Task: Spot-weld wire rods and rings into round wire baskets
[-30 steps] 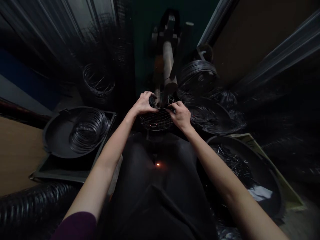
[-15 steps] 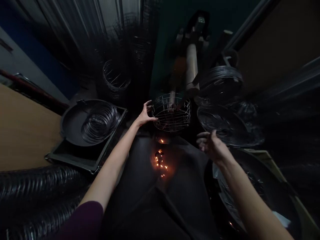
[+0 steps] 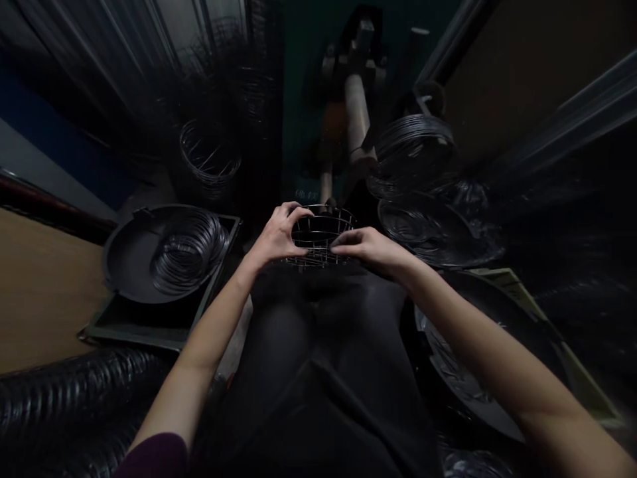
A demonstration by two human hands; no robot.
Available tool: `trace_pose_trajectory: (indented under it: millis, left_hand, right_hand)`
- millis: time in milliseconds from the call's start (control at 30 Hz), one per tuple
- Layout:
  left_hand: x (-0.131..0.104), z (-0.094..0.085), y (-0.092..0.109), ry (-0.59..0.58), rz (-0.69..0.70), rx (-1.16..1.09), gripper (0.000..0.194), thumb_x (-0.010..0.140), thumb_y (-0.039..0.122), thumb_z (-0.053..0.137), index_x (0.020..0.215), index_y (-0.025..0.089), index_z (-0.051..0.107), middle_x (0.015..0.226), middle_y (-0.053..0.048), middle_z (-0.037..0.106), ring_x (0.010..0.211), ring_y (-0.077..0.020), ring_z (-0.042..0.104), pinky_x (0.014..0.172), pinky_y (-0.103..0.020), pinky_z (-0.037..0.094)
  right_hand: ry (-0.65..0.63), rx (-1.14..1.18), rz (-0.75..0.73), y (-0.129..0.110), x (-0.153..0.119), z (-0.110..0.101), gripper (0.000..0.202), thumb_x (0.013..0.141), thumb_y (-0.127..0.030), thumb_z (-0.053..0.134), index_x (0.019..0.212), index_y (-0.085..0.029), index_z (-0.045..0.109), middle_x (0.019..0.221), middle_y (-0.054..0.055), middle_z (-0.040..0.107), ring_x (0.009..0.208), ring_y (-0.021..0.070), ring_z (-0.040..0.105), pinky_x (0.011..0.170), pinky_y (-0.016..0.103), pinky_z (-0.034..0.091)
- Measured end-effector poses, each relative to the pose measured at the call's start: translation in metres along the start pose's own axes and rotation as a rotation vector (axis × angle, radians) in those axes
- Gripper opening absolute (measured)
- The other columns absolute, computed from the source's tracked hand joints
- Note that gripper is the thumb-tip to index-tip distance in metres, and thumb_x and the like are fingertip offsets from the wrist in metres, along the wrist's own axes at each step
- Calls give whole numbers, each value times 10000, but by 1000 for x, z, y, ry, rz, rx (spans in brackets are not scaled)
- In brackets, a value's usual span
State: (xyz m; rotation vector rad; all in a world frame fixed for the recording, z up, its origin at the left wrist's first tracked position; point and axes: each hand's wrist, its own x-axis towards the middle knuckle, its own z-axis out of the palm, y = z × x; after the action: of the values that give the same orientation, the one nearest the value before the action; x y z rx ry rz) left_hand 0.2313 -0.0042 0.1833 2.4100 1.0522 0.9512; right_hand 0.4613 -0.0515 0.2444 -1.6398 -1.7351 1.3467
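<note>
Both hands' grip [image 3: 323,244] around wire basket [image 3: 318,232]

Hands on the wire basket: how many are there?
2. The left hand grips the left rim of the wire basket; the right hand holds its right side. No other hands are visible.

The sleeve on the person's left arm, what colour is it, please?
Dark purple sleeve, seen in the head view.
</note>
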Motion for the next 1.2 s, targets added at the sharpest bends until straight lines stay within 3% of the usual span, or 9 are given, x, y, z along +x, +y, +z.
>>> trace_pose_trajectory:
  millis: [100, 167, 267, 367, 600, 900, 1200]
  left_hand:
    - [3, 5, 9, -44, 7, 92, 628, 593, 250, 843, 1174, 231, 605, 1322, -112, 449, 1223, -323, 489, 1039, -457, 449]
    - [5, 10, 9, -54, -3, 101, 604, 605, 293, 850, 1163, 227, 628, 1318, -118, 451, 1218, -325, 495, 1041, -465, 451]
    - [8, 17, 7, -47, -38, 77, 617, 603, 321, 857, 1172, 224, 637, 1312, -120, 460, 1199, -315, 517, 1042, -466, 459]
    - [11, 22, 7, -55, -61, 58, 641, 592, 299, 860, 1188, 230, 636, 1322, -116, 460, 1208, -314, 521, 1045, -464, 464]
    - [21, 25, 9, -67, -67, 61, 645, 592, 299, 860, 1194, 236, 638, 1335, -112, 460, 1220, -310, 521, 1043, -460, 468]
    - [34, 26, 1, -47, -51, 41, 656, 591, 301, 851, 1208, 216, 644, 1302, -119, 478, 1216, -302, 529, 1047, -432, 466]
    - [41, 21, -6, -59, -90, -58, 678, 562, 346, 868, 1181, 252, 610, 1217, -63, 544, 1162, -268, 570, 1024, -405, 480]
  right_hand:
    - [144, -388, -109, -4, 11, 6, 193, 852, -302, 665, 939, -160, 763, 862, 51, 744, 750, 165, 662, 683, 250, 480]
    - [190, -714, -186, -2, 9, 12, 255, 923, -317, 595, 1080, -181, 744, 991, 79, 750, 894, 219, 693, 773, 291, 495]
    - [139, -1082, -226, 5, -1, 19, 444, 955, -365, 544, 1362, -192, 579, 1228, 115, 679, 987, 281, 692, 742, 342, 521]
    - [100, -1226, -251, 12, -6, 19, 482, 970, -299, 494, 1446, -224, 480, 1326, 92, 621, 1001, 273, 693, 701, 341, 530]
    - [138, -1227, -290, 16, -4, 7, 413, 1002, -300, 434, 1404, -276, 526, 1324, 44, 625, 1033, 226, 688, 692, 295, 518]
    - [190, -1220, -331, 15, 6, -3, 368, 1002, -332, 447, 1336, -273, 589, 1267, 33, 663, 968, 242, 703, 637, 305, 480]
    - [286, -1045, -337, 19, 4, -4, 347, 976, -318, 518, 1306, -282, 616, 1137, 39, 725, 920, 200, 692, 641, 256, 427]
